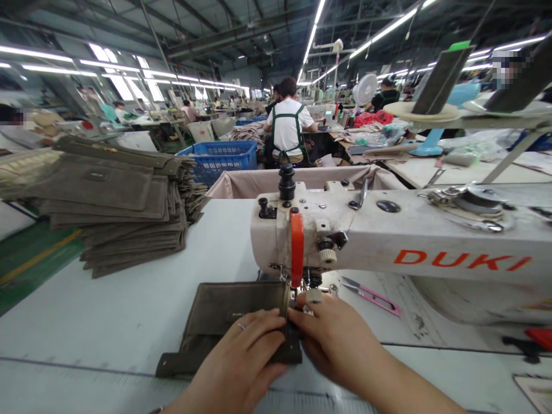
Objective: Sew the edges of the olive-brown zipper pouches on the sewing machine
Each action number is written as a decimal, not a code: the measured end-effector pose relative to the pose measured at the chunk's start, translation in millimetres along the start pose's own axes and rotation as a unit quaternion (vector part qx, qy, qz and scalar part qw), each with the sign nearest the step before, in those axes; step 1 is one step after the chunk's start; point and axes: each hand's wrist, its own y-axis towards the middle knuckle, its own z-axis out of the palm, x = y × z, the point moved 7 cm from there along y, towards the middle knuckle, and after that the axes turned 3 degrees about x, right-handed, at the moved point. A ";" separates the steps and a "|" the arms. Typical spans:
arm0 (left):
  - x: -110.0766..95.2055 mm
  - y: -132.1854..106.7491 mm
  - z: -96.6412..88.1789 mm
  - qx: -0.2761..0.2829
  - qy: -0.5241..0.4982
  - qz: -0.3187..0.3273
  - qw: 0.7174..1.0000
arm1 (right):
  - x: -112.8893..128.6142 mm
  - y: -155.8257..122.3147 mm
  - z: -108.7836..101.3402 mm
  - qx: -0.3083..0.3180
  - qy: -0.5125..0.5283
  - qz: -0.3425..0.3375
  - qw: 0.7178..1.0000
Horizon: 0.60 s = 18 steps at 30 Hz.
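A dark olive-brown fabric panel (215, 305) with a small label and a folded strip along its near edge lies on the table. Its right edge reaches the needle area of a white sewing machine (371, 230). My left hand (245, 356) rests on top of the panel, fingers stretched out and a ring on one of them. At the right edge, close to the presser foot, my right hand (340, 339) has its fingers bent and pressed together on the panel. Those fingertips are partly hidden by the machine head and a knob. An orange guard (296, 247) hangs just above.
Pink-handled thread snips (375, 299) lie under the machine arm. At left stands a tall stack of similar fabric panels (125, 213). Behind the table are a cloth-lined bin (241, 183), a blue basket (224, 154) and a seated person (288, 123). Thread cones (444, 80) stand at right.
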 end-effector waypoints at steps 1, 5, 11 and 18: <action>-3.5 0.5 2.0 0.003 0.018 0.010 1.000 | 0.4 -0.6 -0.7 -0.001 0.002 -0.003 1.000; -12.2 2.3 9.7 0.010 0.062 0.013 0.998 | 0.2 -1.5 -0.9 0.001 0.000 0.001 1.000; -13.1 0.4 11.4 -0.012 0.042 -0.001 0.999 | 1.9 -1.4 1.9 -0.010 -0.009 -0.019 1.000; -9.7 2.6 7.6 -0.035 0.022 0.001 0.999 | -3.3 -2.2 2.7 -0.027 -0.004 -0.006 1.000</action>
